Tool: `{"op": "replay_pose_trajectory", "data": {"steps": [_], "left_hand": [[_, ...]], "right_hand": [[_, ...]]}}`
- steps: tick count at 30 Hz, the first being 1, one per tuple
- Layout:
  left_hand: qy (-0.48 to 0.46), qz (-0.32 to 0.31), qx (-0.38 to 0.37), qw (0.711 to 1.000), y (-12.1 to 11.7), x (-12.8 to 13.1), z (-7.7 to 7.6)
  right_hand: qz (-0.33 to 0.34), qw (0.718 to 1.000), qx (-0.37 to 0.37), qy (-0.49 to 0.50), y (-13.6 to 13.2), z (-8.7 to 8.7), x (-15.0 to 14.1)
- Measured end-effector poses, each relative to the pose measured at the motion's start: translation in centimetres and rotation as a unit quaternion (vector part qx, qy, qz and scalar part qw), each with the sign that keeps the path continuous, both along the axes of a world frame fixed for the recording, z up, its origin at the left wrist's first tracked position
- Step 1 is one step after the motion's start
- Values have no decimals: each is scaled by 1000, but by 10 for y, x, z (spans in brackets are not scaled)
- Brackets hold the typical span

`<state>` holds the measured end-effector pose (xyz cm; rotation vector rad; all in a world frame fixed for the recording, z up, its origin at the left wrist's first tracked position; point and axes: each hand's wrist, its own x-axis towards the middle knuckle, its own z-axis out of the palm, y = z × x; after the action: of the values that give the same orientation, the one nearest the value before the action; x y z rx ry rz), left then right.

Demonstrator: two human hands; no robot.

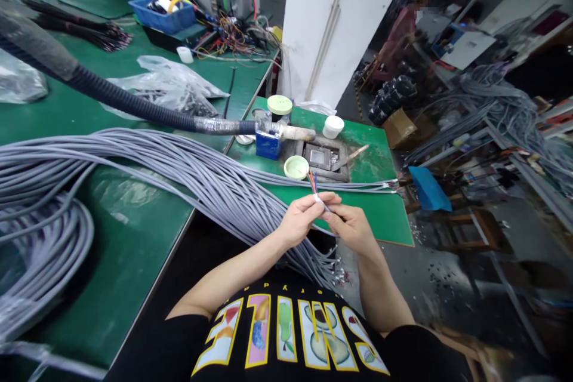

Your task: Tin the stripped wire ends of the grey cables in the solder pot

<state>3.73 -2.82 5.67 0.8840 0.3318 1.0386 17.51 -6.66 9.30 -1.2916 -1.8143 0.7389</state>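
My left hand (pixel 302 218) and my right hand (pixel 351 224) meet in front of my chest, both closed on the end of a grey cable. Coloured wires (pixel 312 181), orange, red and blue among them, stick up from that end above a white band. A thick bundle of grey cables (pixel 215 182) runs from the left table and hangs under my forearms, its stripped ends (pixel 338 271) near my shirt. Several finished-looking cable lengths (pixel 362 186) lie across the small green table beyond my hands. The cable's part inside my fingers is hidden.
Past my hands stand a solder pot (pixel 320 157), a pale green dish (pixel 296 167), a white cup (pixel 333 126) and a blue box (pixel 268 144) under a ribbed hose (pixel 134 104). A white pillar (pixel 322 18) rises behind. A wooden stool (pixel 478 230) is at right.
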Motion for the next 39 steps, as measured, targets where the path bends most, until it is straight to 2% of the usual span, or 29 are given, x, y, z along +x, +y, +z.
{"op": "replay_pose_trajectory", "data": {"steps": [3, 5, 7, 12, 15, 17, 20, 21, 24, 25, 27, 30, 32, 34, 39], "left_hand": [[85, 85, 74, 990, 5, -4, 0], [126, 131, 120, 976, 8, -5, 1], [156, 159, 172, 960, 10, -4, 0], [191, 211, 284, 916, 11, 3, -3], [191, 235, 315, 900, 11, 4, -2], [198, 233, 321, 896, 11, 2, -2], [223, 211, 298, 904, 8, -2, -3], [231, 202, 285, 908, 6, -3, -4], [248, 183, 237, 921, 3, -8, -10], [252, 180, 224, 924, 3, -9, -12], [256, 186, 206, 926, 4, -12, -15], [239, 199, 203, 928, 6, -13, -17], [218, 202, 209, 932, 7, -11, -17], [215, 201, 218, 930, 6, -10, -17], [233, 190, 222, 928, 6, -13, -17]], "right_hand": [[-58, 993, 91, -46, 0, 5, 3], [-121, 972, 182, -81, 1, 12, 3], [-154, 948, 250, -120, 3, 20, 0], [-158, 890, 320, -283, 17, 32, -19], [-168, 869, 341, -318, 25, 32, -29], [-155, 883, 337, -288, 28, 31, -32], [-140, 931, 292, -166, 31, 37, -29], [-152, 939, 283, -122, 30, 41, -26], [-228, 923, 307, -40, 28, 51, -17], [-237, 918, 317, -40, 27, 53, -15], [-201, 923, 316, -86, 25, 52, -15], [-121, 925, 294, -206, 26, 39, -24], [-117, 915, 290, -256, 29, 29, -32], [-127, 912, 294, -256, 30, 23, -38], [-134, 928, 308, -160, 29, 18, -40]]}}
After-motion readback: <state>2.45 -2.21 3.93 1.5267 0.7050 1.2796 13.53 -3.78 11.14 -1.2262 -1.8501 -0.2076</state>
